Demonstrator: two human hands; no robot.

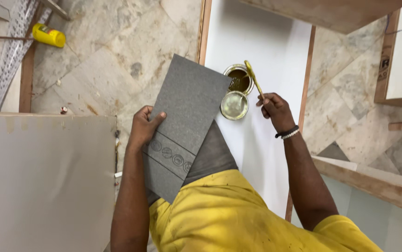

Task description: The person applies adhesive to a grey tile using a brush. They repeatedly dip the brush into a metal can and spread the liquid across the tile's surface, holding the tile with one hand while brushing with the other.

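My left hand (144, 127) grips the left edge of a grey rectangular laminate sheet (187, 112), held tilted above my lap. My right hand (274, 108) holds a yellow-handled brush (253, 78) whose tip dips into an open round tin (238, 80) of brown glue. The tin's lid (234, 105) lies flat beside the tin, nearer to me. Both stand on a long white board (266, 46) that runs away from me. A dark and a pale bracelet sit on my right wrist.
A large pale grey panel (42, 182) fills the lower left. A yellow bottle (48, 35) lies on the stone tile floor (117, 51) at upper left, next to perforated metal strips (9, 51). Wooden boards (378, 184) and a shelf unit (397, 60) border the right side.
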